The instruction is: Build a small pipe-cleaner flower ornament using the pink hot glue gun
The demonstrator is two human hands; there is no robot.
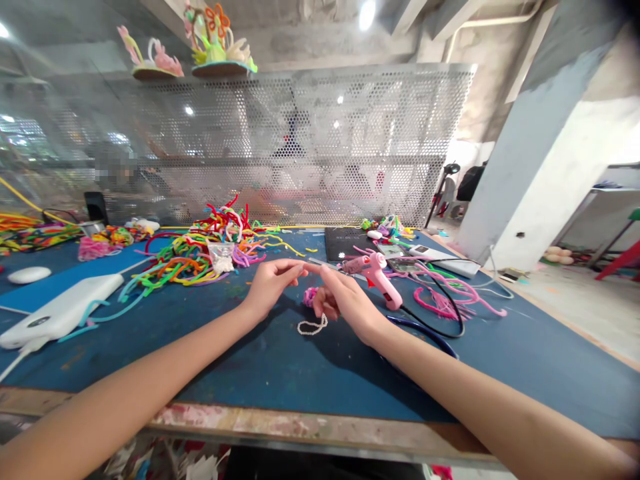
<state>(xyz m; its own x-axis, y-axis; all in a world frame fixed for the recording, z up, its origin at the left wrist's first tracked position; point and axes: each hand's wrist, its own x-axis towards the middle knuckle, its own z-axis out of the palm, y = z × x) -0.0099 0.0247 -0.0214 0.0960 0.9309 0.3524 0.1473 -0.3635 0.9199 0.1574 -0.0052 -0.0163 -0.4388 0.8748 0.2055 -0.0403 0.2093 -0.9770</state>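
Note:
My left hand (273, 288) is closed in a pinch above the middle of the table, its fingertips meeting those of my right hand (347, 300). Whatever lies between the fingertips is too small to make out. The lower fingers of my right hand curl beside a small pink and purple fuzzy piece (310, 297). From these curled fingers a loop of small white beads (311, 328) hangs down over the blue tabletop. Just right of my right hand, a pink hot glue gun (377, 275) rests with its nozzle pointing left.
A heap of colourful pipe cleaners (185, 260) lies left of centre, with a white power bank (63, 310) nearer me. Pink pipe cleaners (440, 303), a black cable (450, 333) and phones (400, 263) sit at the right. A perforated metal screen (320, 147) stands behind.

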